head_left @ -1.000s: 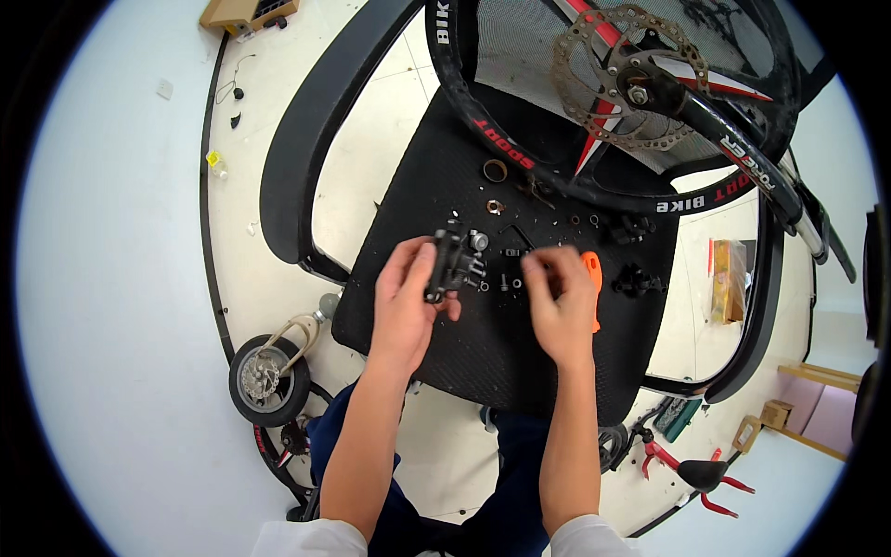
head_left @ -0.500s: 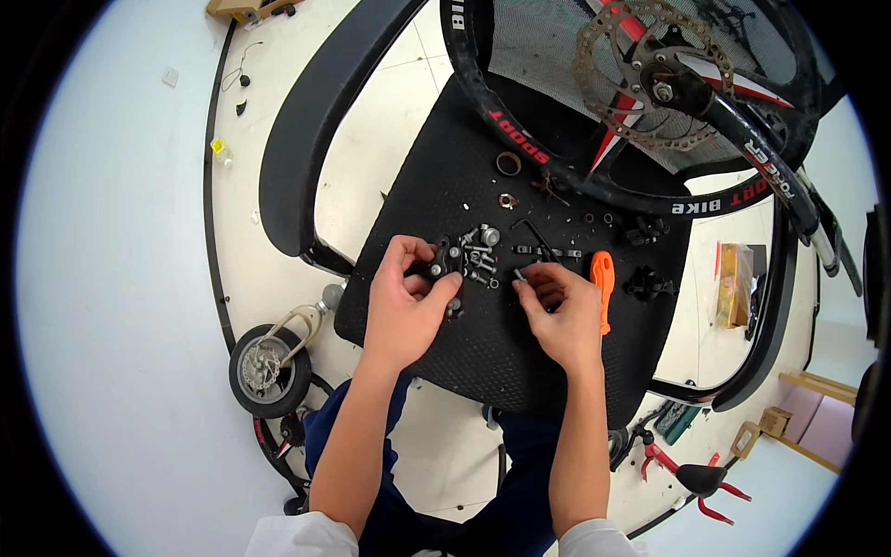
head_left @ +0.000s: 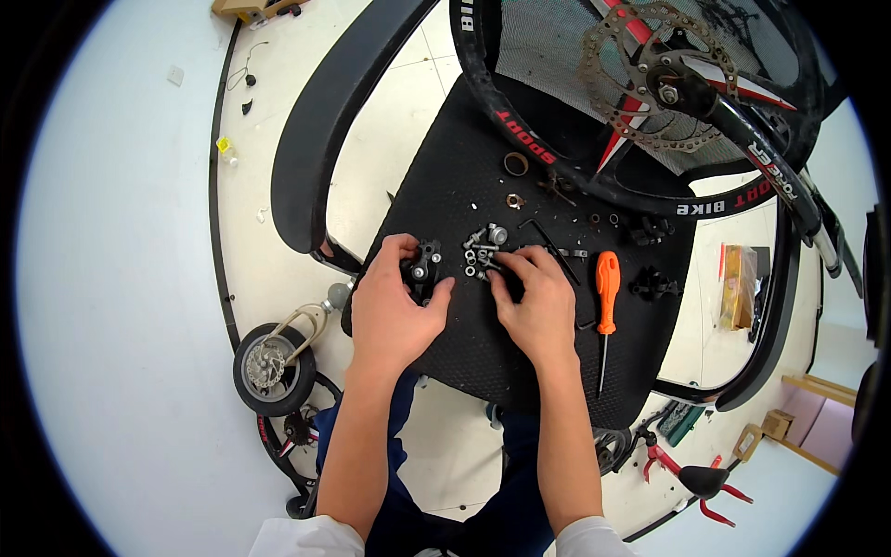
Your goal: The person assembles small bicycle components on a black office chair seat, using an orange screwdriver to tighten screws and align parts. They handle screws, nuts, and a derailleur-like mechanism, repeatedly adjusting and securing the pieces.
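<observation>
My left hand [head_left: 394, 311] is curled around a black brake caliper [head_left: 423, 267] with silver bolt heads, its thumb on the near right side. Just right of it lies a small heap of silver bolts and nuts [head_left: 478, 249], with a larger round metal piece [head_left: 497, 235] at its far end. My right hand [head_left: 538, 306] reaches into the heap's right edge, thumb and fingertips closing on a bolt [head_left: 489, 263]. Beyond that hand lie a black hex key [head_left: 554, 249] and a partly covered small bracket [head_left: 577, 253]. An orange-handled screwdriver [head_left: 607, 283] rests to the right.
Everything lies on a black chair seat [head_left: 464, 348]. A bicycle wheel [head_left: 520, 139] with a brake disc [head_left: 599, 79] and fork leans over its far side. A metal ring [head_left: 515, 164] and black clips [head_left: 654, 283] lie near. A chair armrest [head_left: 311, 139] rises at left.
My right hand has moved left from beside the screwdriver to the bolts, uncovering the screwdriver's shaft. My left hand has drawn slightly left with the caliper, away from the heap.
</observation>
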Demonstrator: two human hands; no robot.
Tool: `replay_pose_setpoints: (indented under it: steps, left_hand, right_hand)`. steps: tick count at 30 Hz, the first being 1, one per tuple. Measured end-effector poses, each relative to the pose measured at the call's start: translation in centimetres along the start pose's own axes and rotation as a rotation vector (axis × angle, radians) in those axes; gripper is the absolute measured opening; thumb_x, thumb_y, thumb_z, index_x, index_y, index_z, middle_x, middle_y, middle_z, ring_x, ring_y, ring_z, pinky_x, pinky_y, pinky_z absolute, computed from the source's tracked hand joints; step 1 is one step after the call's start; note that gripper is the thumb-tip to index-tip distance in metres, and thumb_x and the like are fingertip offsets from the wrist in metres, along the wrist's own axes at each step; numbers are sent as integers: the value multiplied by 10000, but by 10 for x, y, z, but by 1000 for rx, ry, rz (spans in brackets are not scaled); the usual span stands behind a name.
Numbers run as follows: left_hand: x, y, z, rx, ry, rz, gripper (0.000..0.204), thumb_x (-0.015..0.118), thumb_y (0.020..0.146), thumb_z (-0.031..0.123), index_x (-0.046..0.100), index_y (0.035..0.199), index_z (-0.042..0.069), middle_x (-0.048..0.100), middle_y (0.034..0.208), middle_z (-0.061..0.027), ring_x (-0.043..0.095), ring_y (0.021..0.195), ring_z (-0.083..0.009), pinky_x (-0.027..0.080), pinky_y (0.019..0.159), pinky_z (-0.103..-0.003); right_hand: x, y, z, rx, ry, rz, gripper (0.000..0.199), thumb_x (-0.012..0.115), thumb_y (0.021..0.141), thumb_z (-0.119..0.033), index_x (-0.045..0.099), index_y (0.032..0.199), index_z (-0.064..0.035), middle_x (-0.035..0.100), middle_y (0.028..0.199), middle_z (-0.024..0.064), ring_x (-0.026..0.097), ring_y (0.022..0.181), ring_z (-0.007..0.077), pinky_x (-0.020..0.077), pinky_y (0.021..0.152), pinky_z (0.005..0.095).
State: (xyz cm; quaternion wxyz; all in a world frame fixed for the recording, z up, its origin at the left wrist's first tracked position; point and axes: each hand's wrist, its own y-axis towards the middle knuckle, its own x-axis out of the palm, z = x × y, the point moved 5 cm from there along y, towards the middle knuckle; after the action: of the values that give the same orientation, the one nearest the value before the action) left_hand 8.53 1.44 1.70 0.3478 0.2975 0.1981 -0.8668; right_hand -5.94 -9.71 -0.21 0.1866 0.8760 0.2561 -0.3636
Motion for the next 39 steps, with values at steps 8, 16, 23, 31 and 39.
replay_pose_setpoints:
  steps: [8,16,23,31,39]
  left_hand:
    - [6,2,-2,60,-147,-142,440,730,747,54,545,1146,32,670,991,-126,649,749,-173,540,725,-294]
    - [3,3,-7,-3,-213,-166,438,708,728,52,516,1120,15,669,989,-155,672,788,-238,543,743,-329]
    - [11,3,-12,-55,-440,-264,460,673,741,15,498,1166,-10,677,1016,-151,682,808,-194,543,755,-303]
    - [13,4,-2,-236,-1026,-453,471,506,832,-25,467,1302,-34,649,1170,-149,646,971,-167,530,843,-293]
    - [23,-2,2,-400,-1561,-492,415,467,823,86,478,1233,23,627,1153,-170,637,956,-215,538,819,-360]
  right_hand:
    - [-1,3,3,77,108,-19,97,712,829,-25,718,924,-9,684,913,79,677,757,195,523,676,301]
    - [-11,3,10,370,1010,-34,130,637,926,31,634,1050,69,700,960,158,720,868,220,604,767,305]
    - [-15,1,22,425,1046,-21,234,653,915,48,637,1137,119,703,1006,188,727,901,243,613,822,314]
    - [-17,-1,23,422,1015,-53,213,688,872,75,655,1077,122,712,977,182,729,908,236,608,830,307]
    - [-12,-4,20,388,1034,-112,170,708,839,88,669,1004,80,706,899,128,685,759,131,579,698,244]
